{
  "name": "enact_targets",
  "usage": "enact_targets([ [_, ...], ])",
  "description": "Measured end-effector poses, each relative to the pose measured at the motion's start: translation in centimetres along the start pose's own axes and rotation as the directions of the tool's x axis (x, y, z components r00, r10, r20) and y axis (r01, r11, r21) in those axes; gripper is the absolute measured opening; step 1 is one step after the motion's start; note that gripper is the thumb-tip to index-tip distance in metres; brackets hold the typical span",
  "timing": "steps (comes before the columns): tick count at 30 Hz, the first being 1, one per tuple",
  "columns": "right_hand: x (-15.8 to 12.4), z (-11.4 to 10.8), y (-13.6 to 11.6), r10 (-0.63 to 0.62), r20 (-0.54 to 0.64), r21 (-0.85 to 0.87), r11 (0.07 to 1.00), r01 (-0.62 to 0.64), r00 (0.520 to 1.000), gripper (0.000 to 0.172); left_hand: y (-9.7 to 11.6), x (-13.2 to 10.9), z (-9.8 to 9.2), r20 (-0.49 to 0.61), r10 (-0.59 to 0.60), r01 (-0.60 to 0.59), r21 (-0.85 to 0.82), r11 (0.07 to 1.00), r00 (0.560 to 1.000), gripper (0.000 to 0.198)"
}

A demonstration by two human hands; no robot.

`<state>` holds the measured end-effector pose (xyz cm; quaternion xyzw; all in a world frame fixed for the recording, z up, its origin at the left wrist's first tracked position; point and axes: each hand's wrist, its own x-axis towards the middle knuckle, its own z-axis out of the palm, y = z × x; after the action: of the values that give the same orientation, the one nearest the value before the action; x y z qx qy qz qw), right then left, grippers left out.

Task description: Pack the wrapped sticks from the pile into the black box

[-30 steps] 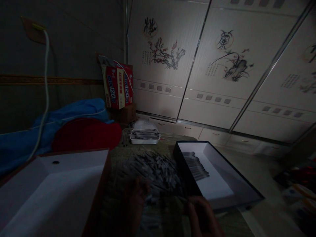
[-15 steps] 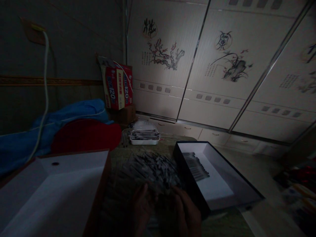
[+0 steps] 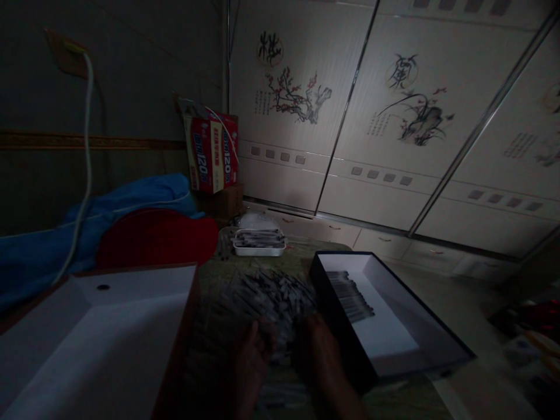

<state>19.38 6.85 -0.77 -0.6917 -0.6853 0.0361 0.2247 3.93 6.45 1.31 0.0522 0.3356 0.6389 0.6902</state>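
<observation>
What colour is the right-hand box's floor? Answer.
The box floor looks white, best in the head view.

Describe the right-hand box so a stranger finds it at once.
From the pale painted doors, come down to the table. Right of its heap of thin sticks sits an open, pale-lined box with a row of sticks along its left inner side. Dark outer sides set it apart from the brown-edged box at left.

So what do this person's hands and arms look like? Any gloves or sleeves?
The left hand and right hand are ordinary human hands, with no gloves visible. The right forearm shows no sleeve in the part visible. It's too dim and blurred to make out any rings or markings.
</observation>
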Motion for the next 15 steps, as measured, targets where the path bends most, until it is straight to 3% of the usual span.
enact_targets([
  [1,0.0,0.1,-0.1,0.006,0.007,-0.014,1.0,-0.006,1.0,0.027,-0.1,0.1,-0.1,0.02,-0.001,0.0,0.002,1.0,1.0,0.007],
  [5,0.2,0.8,-0.4,0.025,0.015,-0.046,0.999,-0.024,1.0,0.031,-0.4,0.3,-0.2,0.066,0.036,-0.041,0.069,0.997,0.997,0.036],
  [8,0.4,1.4,-0.4,0.029,-0.003,-0.023,0.999,-0.029,1.0,0.032,-0.4,0.3,-0.2,0.059,0.053,-0.06,0.107,0.992,0.997,0.042],
  [15,0.0,1.2,0.0,0.055,-0.088,0.248,0.968,-0.032,0.995,0.02,-0.4,0.9,-0.5,0.012,0.096,-0.097,0.138,0.986,0.995,0.045],
])
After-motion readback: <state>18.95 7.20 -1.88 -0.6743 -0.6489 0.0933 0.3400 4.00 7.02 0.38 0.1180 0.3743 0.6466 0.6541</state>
